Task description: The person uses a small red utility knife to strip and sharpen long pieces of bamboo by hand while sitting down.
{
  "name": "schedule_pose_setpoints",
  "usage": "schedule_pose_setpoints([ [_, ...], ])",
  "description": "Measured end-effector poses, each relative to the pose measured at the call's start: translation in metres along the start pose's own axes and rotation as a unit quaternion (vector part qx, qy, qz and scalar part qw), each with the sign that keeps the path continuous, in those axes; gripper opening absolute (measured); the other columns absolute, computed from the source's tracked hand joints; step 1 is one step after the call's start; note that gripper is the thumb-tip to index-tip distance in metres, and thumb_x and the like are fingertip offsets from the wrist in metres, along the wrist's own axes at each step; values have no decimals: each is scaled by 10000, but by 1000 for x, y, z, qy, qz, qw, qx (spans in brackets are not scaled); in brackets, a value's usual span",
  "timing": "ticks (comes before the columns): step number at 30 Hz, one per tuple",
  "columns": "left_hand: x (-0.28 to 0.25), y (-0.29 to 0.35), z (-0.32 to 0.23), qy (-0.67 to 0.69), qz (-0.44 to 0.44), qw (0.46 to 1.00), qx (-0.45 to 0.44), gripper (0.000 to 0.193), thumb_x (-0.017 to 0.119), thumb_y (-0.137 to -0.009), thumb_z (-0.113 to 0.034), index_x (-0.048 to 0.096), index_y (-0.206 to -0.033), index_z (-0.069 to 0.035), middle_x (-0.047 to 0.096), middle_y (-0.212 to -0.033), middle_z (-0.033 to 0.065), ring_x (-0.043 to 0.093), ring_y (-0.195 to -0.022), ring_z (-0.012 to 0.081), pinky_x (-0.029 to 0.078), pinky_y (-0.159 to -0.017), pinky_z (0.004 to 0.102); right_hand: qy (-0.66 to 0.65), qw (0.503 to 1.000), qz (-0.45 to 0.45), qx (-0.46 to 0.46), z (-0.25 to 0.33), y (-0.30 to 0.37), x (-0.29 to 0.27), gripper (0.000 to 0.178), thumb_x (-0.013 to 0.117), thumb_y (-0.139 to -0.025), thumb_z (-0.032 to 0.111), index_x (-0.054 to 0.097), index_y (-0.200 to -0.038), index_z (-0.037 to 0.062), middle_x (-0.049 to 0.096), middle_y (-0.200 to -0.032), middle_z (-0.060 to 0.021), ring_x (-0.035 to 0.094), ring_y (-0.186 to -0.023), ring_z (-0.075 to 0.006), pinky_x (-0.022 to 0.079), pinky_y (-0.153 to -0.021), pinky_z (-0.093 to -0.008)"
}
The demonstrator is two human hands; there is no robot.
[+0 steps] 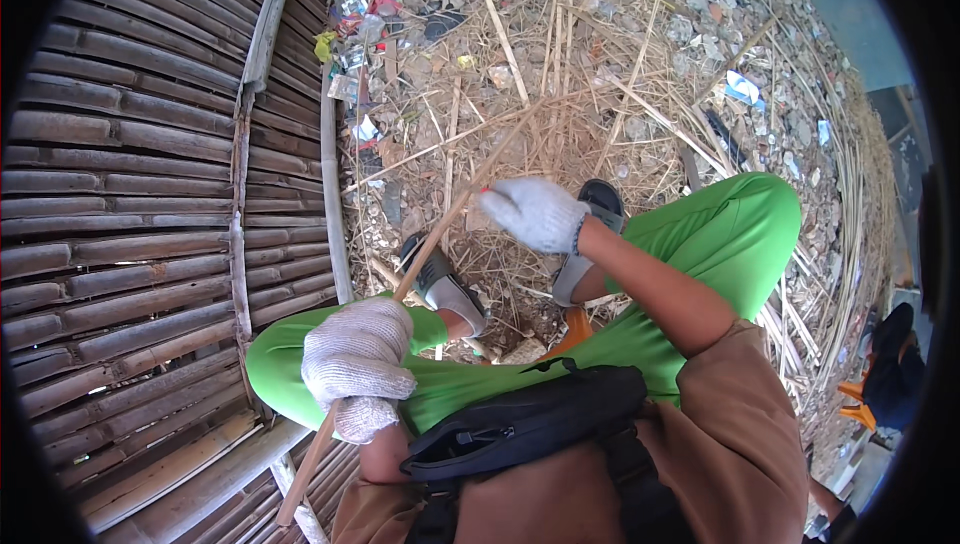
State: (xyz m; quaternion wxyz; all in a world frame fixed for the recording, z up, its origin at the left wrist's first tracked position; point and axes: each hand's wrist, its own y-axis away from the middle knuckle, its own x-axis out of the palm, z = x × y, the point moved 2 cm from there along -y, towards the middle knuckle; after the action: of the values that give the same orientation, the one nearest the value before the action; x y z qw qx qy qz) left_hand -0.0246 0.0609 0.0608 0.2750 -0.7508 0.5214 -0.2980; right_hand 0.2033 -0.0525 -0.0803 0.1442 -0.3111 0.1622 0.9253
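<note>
A long, thin bamboo strip [433, 246] slants across in front of me, its near end low at the left and its far end over the littered ground. My left hand [357, 352], in a pale knitted glove, is wrapped round the strip above my left knee. Farther up, my right hand [535, 214] wears a similar glove and is closed beside the strip. A small red bit shows at its fingertips, against or very near the strip. What the right hand grips is mostly hidden by the glove.
A bamboo slat wall or platform [130, 189] runs along the left. Bamboo splints and shavings [560, 134] cover the ground between my feet and beyond, mixed with plastic litter [380, 9]. A black waist bag [530, 414] rests at my lap. Part of an orange seat [572, 329] shows beneath me.
</note>
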Motion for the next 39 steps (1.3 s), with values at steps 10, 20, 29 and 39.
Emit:
schedule_pose_setpoints([
  [10, -4, -14, -8, 11, -142, 988, -55, 251, 740, -913, -222, 638, -843, -4, 485, -617, 29, 457, -552, 201, 441, -559, 379, -5, 952, -79, 297, -172, -35, 24, 652, 467, -1040, 529, 712, -1262, -32, 722, -1283, -313, 699, -1227, -462, 537, -1063, -514],
  [20, -38, 5, -2, -279, -327, 880, -203, 439, 671, -999, -247, 606, -1353, 5, 687, -1061, 87, 644, -939, 244, 526, -960, 459, -15, 979, -134, 154, -99, -40, 19, 500, 520, -1084, 464, 653, -1274, 20, 733, -1176, -321, 698, -1125, -500, 544, -971, -554],
  [29, -42, -2, -6, 69, -570, 818, -27, 379, 723, -1052, -329, 626, -1210, 1, 465, -802, -7, 449, -763, 164, 458, -803, 384, -78, 977, -164, 113, -98, -41, 32, 454, 524, -1094, 425, 642, -1321, 49, 738, -1163, -296, 699, -1112, -490, 547, -946, -547],
  [39, -10, 0, -6, 63, -195, 979, 6, 420, 522, -1138, -389, 635, -920, -49, 365, -577, -33, 362, -503, 139, 373, -525, 319, -130, 957, -242, -90, -23, -42, 38, 548, 638, -1061, 456, 605, -1433, 55, 715, -1217, -240, 709, -1106, -420, 558, -969, -471],
])
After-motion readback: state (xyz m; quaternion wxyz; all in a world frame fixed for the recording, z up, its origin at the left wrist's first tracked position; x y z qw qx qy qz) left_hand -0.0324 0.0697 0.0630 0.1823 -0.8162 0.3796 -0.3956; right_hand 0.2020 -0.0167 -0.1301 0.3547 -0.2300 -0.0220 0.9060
